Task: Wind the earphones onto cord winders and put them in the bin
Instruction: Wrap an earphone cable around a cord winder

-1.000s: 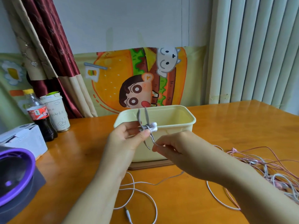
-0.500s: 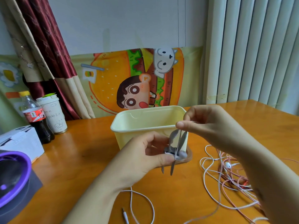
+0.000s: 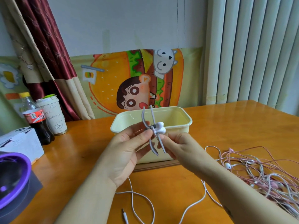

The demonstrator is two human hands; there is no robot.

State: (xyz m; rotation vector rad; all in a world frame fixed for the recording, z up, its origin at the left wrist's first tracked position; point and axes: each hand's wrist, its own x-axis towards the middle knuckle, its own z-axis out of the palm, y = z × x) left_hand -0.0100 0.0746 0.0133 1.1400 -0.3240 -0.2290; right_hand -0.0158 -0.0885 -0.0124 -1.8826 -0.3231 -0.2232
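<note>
Pinching the winder (image 3: 152,127) with both my left hand (image 3: 129,147) and right hand (image 3: 179,147) before the bin (image 3: 186,126), fingers hiding its middle, I've lowered my right hand since a moment ago.

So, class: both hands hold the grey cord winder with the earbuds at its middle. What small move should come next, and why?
Probably another turn of the white cord around the winder. The left hand pinches it, the right hand holds its lower prongs, and the earbuds sit at its centre, yet most of the cord lies loose on the table, plug included.
</note>
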